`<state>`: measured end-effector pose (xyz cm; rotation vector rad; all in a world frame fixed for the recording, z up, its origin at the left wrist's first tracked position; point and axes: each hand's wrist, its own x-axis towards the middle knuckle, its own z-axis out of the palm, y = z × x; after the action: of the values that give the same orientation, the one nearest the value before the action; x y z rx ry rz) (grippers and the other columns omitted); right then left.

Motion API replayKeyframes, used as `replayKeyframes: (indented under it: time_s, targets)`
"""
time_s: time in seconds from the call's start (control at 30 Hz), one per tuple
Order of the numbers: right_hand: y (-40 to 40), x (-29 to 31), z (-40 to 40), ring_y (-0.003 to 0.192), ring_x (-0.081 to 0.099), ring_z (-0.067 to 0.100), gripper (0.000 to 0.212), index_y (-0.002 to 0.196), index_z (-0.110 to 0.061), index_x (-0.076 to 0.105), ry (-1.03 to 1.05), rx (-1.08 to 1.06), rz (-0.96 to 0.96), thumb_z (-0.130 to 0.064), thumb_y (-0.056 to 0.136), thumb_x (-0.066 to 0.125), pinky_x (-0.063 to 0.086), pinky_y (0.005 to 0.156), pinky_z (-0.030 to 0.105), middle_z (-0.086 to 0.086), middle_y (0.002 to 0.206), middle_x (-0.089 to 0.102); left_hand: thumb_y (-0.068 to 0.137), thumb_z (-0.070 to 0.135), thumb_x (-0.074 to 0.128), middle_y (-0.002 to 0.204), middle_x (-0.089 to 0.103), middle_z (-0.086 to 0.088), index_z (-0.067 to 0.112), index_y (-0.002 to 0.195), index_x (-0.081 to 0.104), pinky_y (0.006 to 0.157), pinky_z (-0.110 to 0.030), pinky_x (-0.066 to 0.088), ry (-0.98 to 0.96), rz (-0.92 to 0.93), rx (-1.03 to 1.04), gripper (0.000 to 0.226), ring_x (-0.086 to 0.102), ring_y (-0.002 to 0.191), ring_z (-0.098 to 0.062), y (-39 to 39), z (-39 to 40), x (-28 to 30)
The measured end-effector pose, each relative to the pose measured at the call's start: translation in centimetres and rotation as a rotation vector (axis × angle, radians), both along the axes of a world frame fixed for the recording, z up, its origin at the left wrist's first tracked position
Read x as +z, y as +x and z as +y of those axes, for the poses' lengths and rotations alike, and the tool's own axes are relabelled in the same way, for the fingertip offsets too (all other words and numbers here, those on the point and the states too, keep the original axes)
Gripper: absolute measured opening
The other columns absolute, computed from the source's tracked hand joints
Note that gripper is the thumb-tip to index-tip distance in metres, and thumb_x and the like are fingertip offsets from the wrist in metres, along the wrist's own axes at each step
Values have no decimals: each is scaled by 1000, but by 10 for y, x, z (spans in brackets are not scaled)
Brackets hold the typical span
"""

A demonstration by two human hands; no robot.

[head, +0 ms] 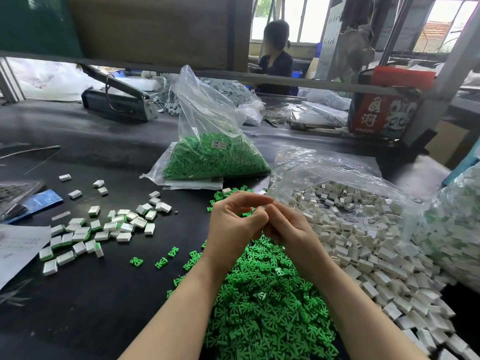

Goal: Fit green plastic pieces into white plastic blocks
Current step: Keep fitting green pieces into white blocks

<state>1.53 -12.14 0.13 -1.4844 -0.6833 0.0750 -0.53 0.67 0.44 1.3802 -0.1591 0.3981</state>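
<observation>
Above heaped bright green plastic pieces [262, 302], left hand [233, 227] and right hand [285, 229] meet with fingers curled, contents hidden; loose white rectangular plastic blocks [363, 245] just right; fitted blocks [98, 229] left on black table [104, 294].

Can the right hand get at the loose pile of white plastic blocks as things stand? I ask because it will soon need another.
Probably yes: the loose pile of white plastic blocks lies uncovered beside the right hand, nothing between them, though both hands seem busy together.
</observation>
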Motion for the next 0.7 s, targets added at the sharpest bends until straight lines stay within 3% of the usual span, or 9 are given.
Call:
replayKeyframes:
  time_s: [0.13,0.23,0.4,0.53,0.7]
  targets:
    - [-1,0,-2,62,54,-5,23,101,-12,64,-11,24,-4,-19,100,43,41,58,8,-16,68,63,74,3,63,65,69,-8,7,84,77,47,-24,46,-58,14,-42,17,56,52,-14,-2,-2,1]
    - [-2,2,-2,61,54,-6,22,96,-16,62,2,44,7,-17,100,41,40,58,7,-19,67,62,75,5,64,70,70,-15,4,86,77,49,-23,47,-75,23,-50,18,56,58,-21,-2,-2,1]
    - [-1,3,-2,59,52,2,24,92,-20,66,-23,29,15,-24,99,43,39,55,12,-3,66,63,74,1,61,60,64,-19,-1,85,75,42,-24,43,-90,22,-64,18,54,48,-26,1,0,0]
    - [0,0,-1,58,52,9,30,97,-34,72,-36,6,-21,-28,100,43,39,55,16,-2,66,60,72,-4,59,57,61,-21,-8,84,69,40,-26,44,-184,28,-111,17,56,42,-28,5,-3,-4]
    - [2,-4,0,55,51,11,32,101,-8,70,-35,-50,-8,-26,98,44,39,51,15,8,65,50,70,-5,59,67,65,-19,8,71,72,37,-28,45,-270,41,-135,18,55,39,-27,6,-9,-6]
